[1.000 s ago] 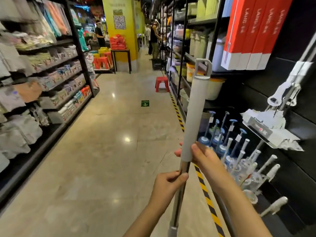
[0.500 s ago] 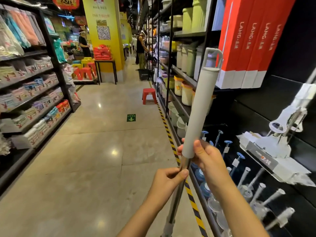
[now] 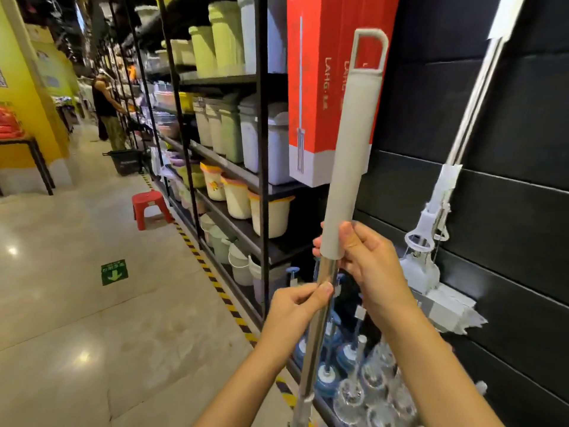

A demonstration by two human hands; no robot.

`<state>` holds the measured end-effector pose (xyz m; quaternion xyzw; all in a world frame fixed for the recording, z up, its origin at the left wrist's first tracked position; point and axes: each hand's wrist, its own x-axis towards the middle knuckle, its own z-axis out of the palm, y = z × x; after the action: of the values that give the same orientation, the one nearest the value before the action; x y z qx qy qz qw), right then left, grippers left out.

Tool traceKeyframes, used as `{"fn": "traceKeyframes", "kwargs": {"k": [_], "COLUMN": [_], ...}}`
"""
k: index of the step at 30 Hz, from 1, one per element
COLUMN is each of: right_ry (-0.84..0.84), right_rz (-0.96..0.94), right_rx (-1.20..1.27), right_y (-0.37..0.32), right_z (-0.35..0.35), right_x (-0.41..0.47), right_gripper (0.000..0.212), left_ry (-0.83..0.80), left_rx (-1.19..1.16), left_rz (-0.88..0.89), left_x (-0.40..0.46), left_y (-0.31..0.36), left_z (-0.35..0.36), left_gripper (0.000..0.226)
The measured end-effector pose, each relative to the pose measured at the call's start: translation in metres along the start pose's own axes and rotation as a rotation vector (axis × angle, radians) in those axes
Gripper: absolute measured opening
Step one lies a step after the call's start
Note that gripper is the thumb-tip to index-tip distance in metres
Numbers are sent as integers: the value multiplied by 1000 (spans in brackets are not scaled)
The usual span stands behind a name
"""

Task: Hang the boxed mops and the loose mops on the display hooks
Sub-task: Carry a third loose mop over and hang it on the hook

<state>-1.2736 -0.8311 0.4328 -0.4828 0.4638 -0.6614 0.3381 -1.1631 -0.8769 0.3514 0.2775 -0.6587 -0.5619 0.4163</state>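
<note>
Right hand: the right hand [image 3: 366, 260], centre of the frame, is curled around the bottom end of the grey grip [image 3: 351, 149], thumb across its front.
Left hand: the left hand [image 3: 297, 306], just below and left of the right one, pinches the bare metal pole [image 3: 317, 328] between thumb and fingers.
Mop in hand: the loose mop rises nearly upright through the middle of the frame, leaning slightly right at the top; its grey hanging loop [image 3: 370, 47] sits in the upper centre, in front of the red boxes. Its head is out of view below the bottom edge.
Boxed mops: tall red boxes [image 3: 314, 87] with white bases hang in the upper centre, behind the grip.
Hung mop: a white mop [image 3: 443, 211] slants down the black slatted wall panel [image 3: 508, 180] on the right, its flat head [image 3: 449, 306] at centre right.
Lower display: brushes [image 3: 354, 374] with clear and blue bases crowd the bottom of the frame under both forearms.
Shelves: black racks [image 3: 261, 118] left of centre carry pale bins [image 3: 228, 124] and small buckets [image 3: 271, 211].
Aisle: polished floor [image 3: 92, 303] at the left, with a red stool [image 3: 149, 208], a green arrow sticker [image 3: 114, 272] and yellow-black edge tape [image 3: 212, 278].
Background: a person [image 3: 106, 112] stands at the racks, upper left, beside a dark basket [image 3: 126, 161].
</note>
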Motion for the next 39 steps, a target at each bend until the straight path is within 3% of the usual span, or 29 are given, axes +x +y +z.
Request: {"fn": "traceKeyframes", "kwargs": {"k": [6,10,15,19,28,34,39], "right_ry": [139,185,243,258,319,400,469], "right_rz": [-88,-158,-276,-339,-393,-387,-409], "right_rx": [-51,-95,-151,-162,-246,-338,-397], "right_y": [-13,-24,-46,-65,-116,-140,-148], "right_z": [-6,-22,-46,-62,-99,-117,-131], "right_x": [65,106,154,186,233,267,295], "right_gripper": [42,32,27,20,15,28,25], "left_ry": [-132,-179,-271,-304,-384,-427,-494], "left_rx": [-16,-37,-113,-146,-192,-237,-301], "left_rz": [51,95,115,100,169,232,231], "left_x": [87,141,197,228,292,336,368], "left_y": [11,25,53,81,125,143,151], "left_z": [-2,5,23,39,78,98,114], "left_gripper": [81,69,85,56,64,64,53]}}
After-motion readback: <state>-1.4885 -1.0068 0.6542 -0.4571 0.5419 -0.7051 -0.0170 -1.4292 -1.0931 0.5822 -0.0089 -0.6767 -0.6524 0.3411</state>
